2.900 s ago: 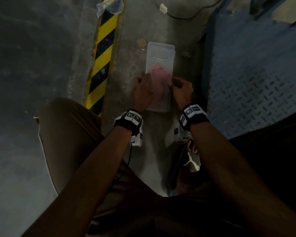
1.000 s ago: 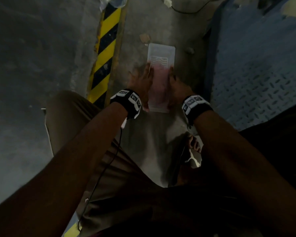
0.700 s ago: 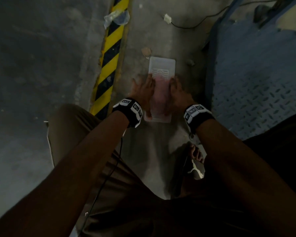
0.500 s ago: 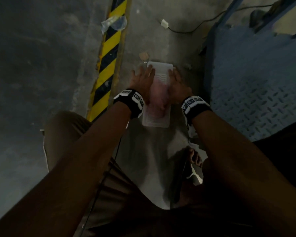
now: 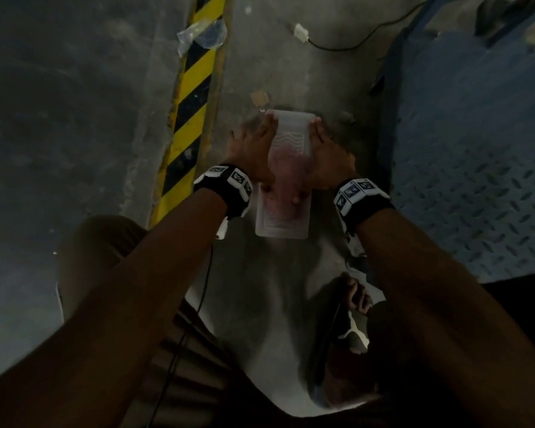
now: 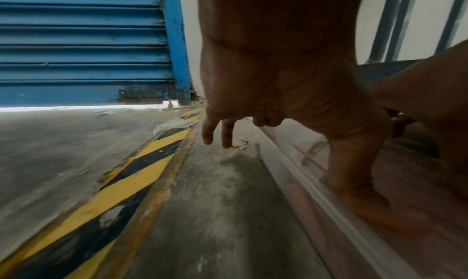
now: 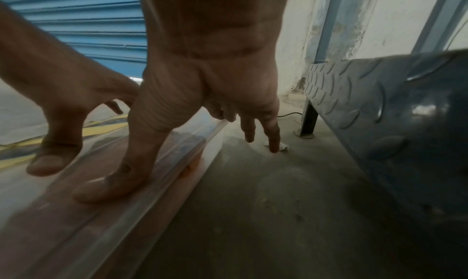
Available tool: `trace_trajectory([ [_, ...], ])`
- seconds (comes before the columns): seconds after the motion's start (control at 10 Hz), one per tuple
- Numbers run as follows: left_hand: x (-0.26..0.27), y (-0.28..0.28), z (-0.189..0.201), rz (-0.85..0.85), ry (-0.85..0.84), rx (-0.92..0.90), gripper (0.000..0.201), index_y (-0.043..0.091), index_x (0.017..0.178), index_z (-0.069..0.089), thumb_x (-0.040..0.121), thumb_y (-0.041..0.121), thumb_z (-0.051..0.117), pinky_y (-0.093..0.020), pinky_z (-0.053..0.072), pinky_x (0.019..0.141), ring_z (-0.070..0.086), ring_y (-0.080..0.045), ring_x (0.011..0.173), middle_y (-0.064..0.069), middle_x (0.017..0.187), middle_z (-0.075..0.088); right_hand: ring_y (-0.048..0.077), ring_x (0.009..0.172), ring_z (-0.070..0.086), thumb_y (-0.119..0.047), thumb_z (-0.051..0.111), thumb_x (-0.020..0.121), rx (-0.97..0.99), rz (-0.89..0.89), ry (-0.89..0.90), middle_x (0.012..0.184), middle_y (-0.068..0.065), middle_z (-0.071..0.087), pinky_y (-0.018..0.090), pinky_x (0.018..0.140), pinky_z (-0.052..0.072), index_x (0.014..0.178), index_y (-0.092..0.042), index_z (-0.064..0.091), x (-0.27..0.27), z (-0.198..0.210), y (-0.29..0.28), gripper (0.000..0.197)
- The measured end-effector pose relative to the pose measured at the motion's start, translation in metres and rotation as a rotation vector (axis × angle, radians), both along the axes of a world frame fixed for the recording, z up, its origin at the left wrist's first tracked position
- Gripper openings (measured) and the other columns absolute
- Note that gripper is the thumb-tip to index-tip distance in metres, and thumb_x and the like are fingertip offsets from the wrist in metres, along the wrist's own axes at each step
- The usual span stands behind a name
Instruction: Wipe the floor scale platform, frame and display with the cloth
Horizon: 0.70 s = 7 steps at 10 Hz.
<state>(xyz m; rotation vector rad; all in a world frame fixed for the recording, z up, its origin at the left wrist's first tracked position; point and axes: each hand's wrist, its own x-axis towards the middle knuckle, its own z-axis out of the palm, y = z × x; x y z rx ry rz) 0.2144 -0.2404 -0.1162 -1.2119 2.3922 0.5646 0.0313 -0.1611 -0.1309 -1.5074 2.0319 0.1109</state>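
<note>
A translucent plastic box (image 5: pixel 283 223) with a lid lies on the concrete floor, and a pink cloth (image 5: pixel 288 156) shows through it. My left hand (image 5: pixel 250 149) holds its left side and my right hand (image 5: pixel 328 156) its right side. Each thumb lies flat on the lid: the left thumb (image 6: pixel 354 183) and the right thumb (image 7: pixel 121 175). Some fingers of each hand curl at the lid's rim, while two point down at the floor. The scale's blue diamond-plate platform (image 5: pixel 476 149) stands just right of the box, its side (image 7: pixel 380 113) close to my right hand.
A yellow-black floor stripe (image 5: pixel 192 97) runs along the left, with a plastic wrapper (image 5: pixel 203 34) on it. A white plug with a cable (image 5: pixel 300 31) lies beyond the box. A blue roller shutter (image 6: pixel 76 43) closes the far side. My knees and a sandalled foot (image 5: pixel 352 319) are below.
Both hands have slid from the middle of the lid to the box's sides, with fingertips now at its far corners. The head view has shifted a little.
</note>
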Motion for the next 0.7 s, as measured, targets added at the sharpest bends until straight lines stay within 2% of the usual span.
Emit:
trace_trajectory([
  [0.1, 0.002, 0.002, -0.004, 0.005, 0.042, -0.007, 0.151, 0.022, 0.161, -0.009, 0.05, 0.049, 0.09, -0.063, 0.031, 0.113, 0.022, -0.044, 0.146, 0.006, 0.169, -0.011, 0.031, 0.151, 0.022, -0.053, 0.092, 0.056, -0.048, -0.004, -0.032, 0.168, -0.005, -0.015, 0.063, 0.113, 0.034, 0.16, -0.02, -0.012, -0.002, -0.002, 0.004, 0.15],
  [0.2, 0.012, 0.006, -0.019, 0.099, 0.264, 0.026, 0.143, 0.015, 0.162, 0.003, 0.054, 0.046, 0.091, -0.053, 0.041, 0.11, 0.039, -0.042, 0.139, -0.005, 0.17, 0.001, 0.026, 0.154, 0.014, -0.077, 0.084, 0.049, -0.12, -0.024, -0.167, 0.169, 0.007, -0.01, 0.047, 0.124, 0.023, 0.16, -0.012, -0.011, -0.002, -0.026, 0.001, 0.159],
  [0.3, 0.02, 0.013, -0.03, 0.185, 0.426, 0.053, 0.142, 0.003, 0.159, 0.018, 0.043, 0.05, 0.085, -0.049, 0.048, 0.103, 0.046, -0.039, 0.133, -0.02, 0.157, 0.031, 0.02, 0.156, 0.006, -0.091, 0.073, 0.041, -0.163, -0.084, -0.228, 0.169, 0.008, -0.005, 0.041, 0.127, 0.013, 0.16, -0.012, -0.009, -0.001, -0.044, -0.004, 0.164],
  [0.4, 0.022, 0.011, -0.021, 0.248, 0.439, 0.087, 0.131, -0.005, 0.154, 0.026, 0.047, 0.042, 0.086, -0.046, 0.046, 0.105, 0.048, -0.045, 0.131, -0.03, 0.152, 0.036, 0.025, 0.155, 0.003, -0.027, 0.09, 0.064, -0.188, -0.069, -0.25, 0.168, 0.015, -0.002, 0.028, 0.123, 0.005, 0.159, -0.002, -0.001, 0.007, -0.02, -0.016, 0.134],
  [0.5, 0.022, 0.009, -0.003, 0.244, 0.429, 0.073, 0.116, -0.004, 0.154, 0.024, 0.064, 0.04, 0.081, -0.037, 0.029, 0.115, 0.032, -0.039, 0.146, -0.027, 0.161, 0.023, 0.028, 0.155, 0.004, -0.054, 0.078, 0.063, -0.175, -0.059, -0.236, 0.167, 0.018, 0.004, 0.037, 0.127, 0.003, 0.158, 0.003, 0.005, 0.016, -0.013, -0.029, 0.132],
  [0.6, 0.022, 0.017, 0.011, 0.26, 0.407, 0.118, 0.106, -0.006, 0.154, 0.022, 0.075, 0.031, 0.081, -0.041, 0.026, 0.12, 0.023, -0.037, 0.151, -0.024, 0.164, 0.017, 0.032, 0.155, 0.005, -0.068, 0.07, 0.059, -0.132, 0.015, -0.179, 0.166, 0.021, 0.006, 0.044, 0.127, 0.006, 0.157, 0.005, 0.006, 0.018, -0.006, -0.024, 0.138],
  [0.7, 0.021, 0.037, 0.044, 0.449, 0.432, 0.172, 0.092, 0.001, 0.155, 0.027, 0.081, 0.017, 0.079, -0.037, 0.032, 0.114, 0.035, -0.037, 0.145, -0.021, 0.157, 0.035, 0.031, 0.152, 0.02, -0.06, 0.087, 0.054, -0.132, 0.068, -0.177, 0.162, 0.019, 0.024, 0.044, 0.126, 0.017, 0.156, 0.0, 0.021, 0.022, 0.018, -0.008, 0.136],
])
